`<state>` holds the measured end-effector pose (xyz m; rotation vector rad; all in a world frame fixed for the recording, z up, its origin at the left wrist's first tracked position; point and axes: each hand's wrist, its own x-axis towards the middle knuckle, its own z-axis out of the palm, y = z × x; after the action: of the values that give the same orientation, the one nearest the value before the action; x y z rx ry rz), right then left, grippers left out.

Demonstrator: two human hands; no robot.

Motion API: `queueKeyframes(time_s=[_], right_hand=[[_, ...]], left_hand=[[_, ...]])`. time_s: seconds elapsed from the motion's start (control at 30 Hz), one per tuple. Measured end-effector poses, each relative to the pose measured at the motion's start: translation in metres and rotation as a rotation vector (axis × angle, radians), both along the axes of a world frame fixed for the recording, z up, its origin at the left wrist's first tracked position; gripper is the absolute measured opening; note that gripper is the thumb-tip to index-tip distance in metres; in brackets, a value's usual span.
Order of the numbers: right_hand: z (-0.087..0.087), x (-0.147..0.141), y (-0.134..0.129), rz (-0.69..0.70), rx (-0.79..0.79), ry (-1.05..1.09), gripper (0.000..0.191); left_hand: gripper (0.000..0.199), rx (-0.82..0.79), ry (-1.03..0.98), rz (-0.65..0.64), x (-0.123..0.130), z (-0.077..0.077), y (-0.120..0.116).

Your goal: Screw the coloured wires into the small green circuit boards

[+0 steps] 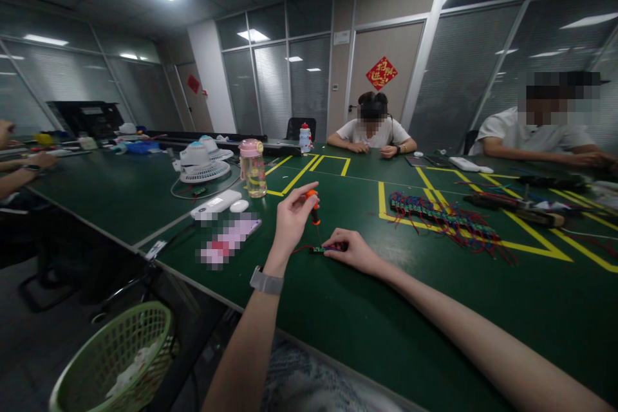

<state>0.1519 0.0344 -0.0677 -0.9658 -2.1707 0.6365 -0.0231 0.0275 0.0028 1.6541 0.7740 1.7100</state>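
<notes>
Circuit board (317, 250), one: small, narrow, green, with paler specks along its upper face; finer detail too small to read. Lies low at the surface of the green table (367, 322), in front of the person, between the two hands. Red wire (302, 248) leaves its left end; dark blue and red wires show at its right end, partly covered by fingers.

Screwdriver (315, 214), one: orange and black handle, thin shaft, held nearly upright above the board, tip downward. Whether the tip touches the board cannot be told.

Left hand (292, 211): raised, thumb and fingers closed about the screwdriver handle, forefinger extended at its top. Grey band (266, 281) at the wrist.

Right hand (351, 251): low over the table, fingers bent, thumb and fingertips pinched together on the board's right end, by the wires.

Row of boards (437, 214), many: similar green pieces set closely side by side, with red and blue wires spreading from both edges; placed beyond and to the right of the right hand, overlapping yellow tape (382, 199).
</notes>
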Motion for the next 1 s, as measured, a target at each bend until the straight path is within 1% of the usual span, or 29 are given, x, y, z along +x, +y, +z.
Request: queueKeyframes(time_s=[0.07, 0.1, 0.13, 0.23, 0.27, 0.4, 0.43, 0.47, 0.53, 0.57, 0.6, 0.63, 0.73, 0.77, 0.8, 0.9, 0.93, 1.0], right_hand=[[0.0, 0.0, 0.0001, 0.0, 0.005, -0.004, 0.015], [-0.0002, 0.0, 0.0003, 0.002, 0.007, -0.004, 0.015], [-0.0004, 0.0, 0.0005, 0.004, 0.006, -0.003, 0.015], [-0.0014, 0.0001, 0.0012, 0.006, 0.001, 0.005, 0.015], [-0.0018, 0.0001, 0.0014, 0.007, 0.0, 0.008, 0.015], [-0.0028, 0.0005, 0.0019, 0.013, 0.005, 0.014, 0.015], [-0.0028, 0.0006, 0.0019, 0.013, 0.006, 0.014, 0.015], [-0.0027, 0.0005, 0.0019, 0.012, 0.007, 0.013, 0.015], [-0.0023, 0.0003, 0.0018, 0.01, 0.007, 0.011, 0.015], [-0.0021, 0.0002, 0.0018, 0.01, 0.005, 0.009, 0.015], [-0.002, 0.0, 0.0017, 0.01, 0.003, 0.008, 0.015], [-0.0019, -0.0001, 0.0016, 0.011, 0.002, 0.007, 0.015], [-0.0016, -0.0001, 0.0011, 0.008, 0.005, 0.003, 0.015], [-0.0015, 0.0, 0.0009, 0.007, 0.006, 0.003, 0.015], [-0.0014, 0.0, 0.0007, 0.007, 0.006, 0.003, 0.015], [-0.0007, -0.0001, 0.0005, 0.008, 0.002, 0.005, 0.015], [-0.0006, -0.0001, 0.0005, 0.009, 0.0, 0.005, 0.015], [-0.0005, -0.0003, 0.0007, 0.011, 0.003, 0.004, 0.016]], left_hand=[[0.025, 0.049, 0.04, 0.102, -0.0008, 0.0006, 0.0], [0.024, 0.058, 0.046, 0.106, -0.001, 0.0008, 0.0001], [0.024, 0.052, 0.034, 0.075, -0.001, 0.0008, 0.0002], [0.032, -0.019, -0.029, -0.081, -0.0001, 0.0, 0.0007], [0.033, -0.032, -0.036, -0.09, 0.0001, -0.0003, 0.0008], [0.027, 0.034, 0.041, 0.066, -0.0002, -0.0006, 0.0004], [0.026, 0.048, 0.048, 0.064, -0.0001, -0.0006, 0.0002], [0.027, 0.049, 0.042, 0.03, 0.0003, -0.0005, 0.0001], [0.032, 0.018, 0.006, -0.077, 0.0013, -0.0004, -0.0003], [0.034, 0.004, -0.012, -0.108, 0.0019, -0.0002, -0.0006], [0.035, -0.002, -0.017, -0.108, 0.0023, 0.0, -0.0009], [0.034, 0.005, -0.006, -0.074, 0.0025, 0.0003, -0.0013], [0.027, 0.062, 0.057, 0.08, 0.002, 0.0016, -0.0024], [0.025, 0.07, 0.065, 0.085, 0.0018, 0.0018, -0.0025], [0.026, 0.065, 0.058, 0.053, 0.0018, 0.0018, -0.0025], [0.033, 0.0, -0.001, -0.097, 0.0025, 0.0007, -0.002], [0.033, -0.012, -0.01, -0.106, 0.0025, 0.0003, -0.0018], [0.031, 0.007, 0.016, -0.029, 0.0021, 0.0001, -0.0017]])
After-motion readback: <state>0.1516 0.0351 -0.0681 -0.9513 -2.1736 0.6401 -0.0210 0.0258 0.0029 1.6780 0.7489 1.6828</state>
